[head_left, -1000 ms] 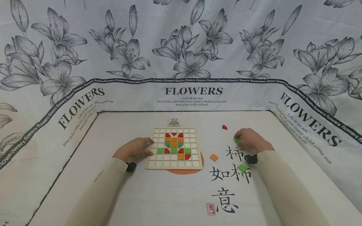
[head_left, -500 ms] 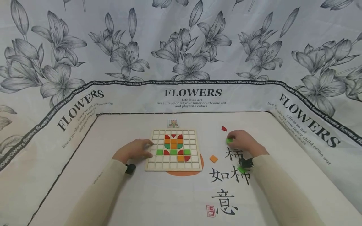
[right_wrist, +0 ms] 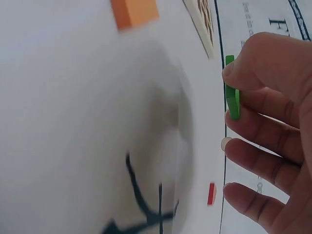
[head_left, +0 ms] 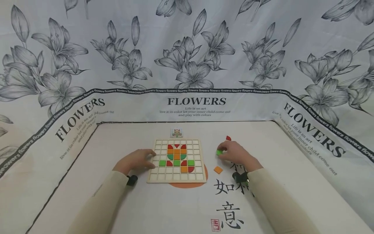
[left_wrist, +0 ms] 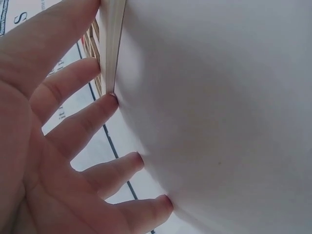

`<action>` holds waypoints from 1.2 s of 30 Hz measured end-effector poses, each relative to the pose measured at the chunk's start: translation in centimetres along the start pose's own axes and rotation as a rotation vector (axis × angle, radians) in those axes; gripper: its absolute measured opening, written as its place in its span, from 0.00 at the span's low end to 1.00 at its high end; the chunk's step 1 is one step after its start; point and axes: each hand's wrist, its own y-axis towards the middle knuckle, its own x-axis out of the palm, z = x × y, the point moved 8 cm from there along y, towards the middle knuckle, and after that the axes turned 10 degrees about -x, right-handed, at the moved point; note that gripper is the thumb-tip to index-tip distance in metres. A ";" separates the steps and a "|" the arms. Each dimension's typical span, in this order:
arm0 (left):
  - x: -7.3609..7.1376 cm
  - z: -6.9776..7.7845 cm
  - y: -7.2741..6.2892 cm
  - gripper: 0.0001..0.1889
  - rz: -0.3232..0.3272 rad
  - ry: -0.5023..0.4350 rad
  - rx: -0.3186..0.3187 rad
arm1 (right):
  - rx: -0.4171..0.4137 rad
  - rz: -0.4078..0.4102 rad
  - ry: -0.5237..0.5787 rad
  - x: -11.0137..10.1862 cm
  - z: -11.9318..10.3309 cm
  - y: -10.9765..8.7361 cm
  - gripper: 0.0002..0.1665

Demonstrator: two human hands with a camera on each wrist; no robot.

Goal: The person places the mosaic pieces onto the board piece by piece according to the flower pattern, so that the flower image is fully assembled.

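In the head view, my right hand (head_left: 236, 152) pinches a small green square tile (head_left: 219, 152) between thumb and fingertips. The right wrist view shows that tile (right_wrist: 232, 90) raised off the cloth, the lower fingers spread apart. My left hand (head_left: 135, 161) rests with spread fingers at the left edge of a wooden grid board (head_left: 161, 176). Several red, orange and green pieces on the board make a tulip shape with part of a stem and leaves. From the left wrist, thumb and nearby fingertips touch the board's side (left_wrist: 112, 44); other fingertips rest on the cloth.
An orange square tile (head_left: 218, 170) lies between board and right hand. Just beyond that hand is a red piece (head_left: 228, 138), partly covered. Behind the board lies a small pattern card (head_left: 176, 132). Flower-printed cloth (head_left: 195, 112) rises at the back and sides.
My right hand has carried the green tile leftward toward the board, passing near the red piece. The left hand stays at the board's edge. The whole view has shifted slightly.
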 end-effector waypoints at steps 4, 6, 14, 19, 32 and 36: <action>-0.2 -0.1 -0.2 0.30 0.008 0.008 0.009 | -0.032 0.000 0.015 0.9 -1.8 0.6 0.18; -0.3 -0.1 -0.3 0.30 0.010 0.012 0.011 | -0.046 -0.001 0.011 1.4 -2.7 0.9 0.18; -0.2 -0.3 -0.4 0.30 0.001 0.012 0.007 | -0.137 -0.028 0.027 2.9 -7.1 1.7 0.17; -0.3 -0.3 -0.5 0.30 0.005 0.019 0.004 | -0.176 -0.049 0.031 3.8 -9.5 2.1 0.16; -0.1 0.0 -0.5 0.30 0.002 0.029 0.010 | -0.358 -0.060 -0.040 6.0 -14.1 2.3 0.14; 0.0 0.0 -0.5 0.30 0.002 0.026 0.015 | -0.358 -0.082 -0.043 6.6 -14.9 2.5 0.16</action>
